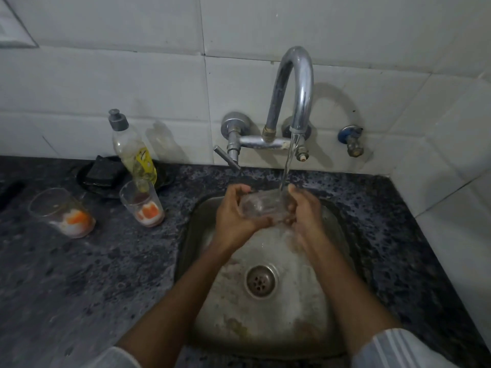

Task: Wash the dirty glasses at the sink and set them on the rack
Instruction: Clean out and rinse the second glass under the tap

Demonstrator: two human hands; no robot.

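Note:
A clear glass (263, 205) lies sideways over the steel sink (337, 229), under water running from the curved tap (295, 83). My left hand (233, 216) grips its left end, fingers curled over the top. My right hand (305, 211) holds its right end, and the stream lands just beside the thumb. Two dirty glasses with orange and white residue stand on the counter to the left, one (143, 204) near the sink, the other (62, 212) farther left. No rack is in view.
A dish soap bottle (132, 150) stands behind the nearer dirty glass, next to a dark sponge (102, 172) on a black dish. The speckled dark counter (79, 274) surrounds the sink. A small wall valve (352, 140) sits right of the tap on the white tiles.

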